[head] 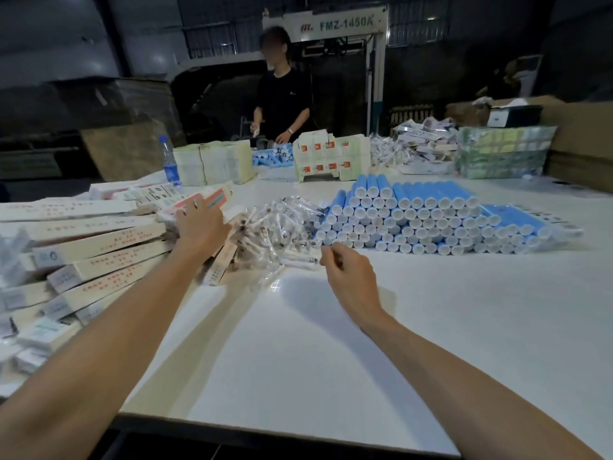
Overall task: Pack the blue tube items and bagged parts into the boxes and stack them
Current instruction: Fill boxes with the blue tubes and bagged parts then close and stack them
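Reaching forward over the white table (298, 353), both bare forearms are seen from above.

- The left hand (200, 224) is laid on the near end of a long white box with a pink and teal label (207, 198). Its fingers are held fairly straight and nothing is seen clasped. That box is found at the top right edge of a loose pile of boxes (99, 250) spread over the table's left side.
- The right hand (348, 270) is held just above the table with its fingers curled inward. Its fingertips are placed at the near right edge of the bagged parts (282, 227). Whether a bag is pinched cannot be told.
- The bagged parts are heaped in clear plastic between the box pile and the blue tubes (414, 214), touching both.
- The blue tubes are stacked lying down in a low pyramid, with their white caps turned toward the camera.

At the far side a second person (282, 94) is seen standing behind more blue tubes (273, 157). A water bottle (170, 164), a stack of flat printed sheets (212, 164) and a block of folded carton blanks (331, 154) are set along that edge. A machine marked FMZ-1450A (345, 23) is seen behind.
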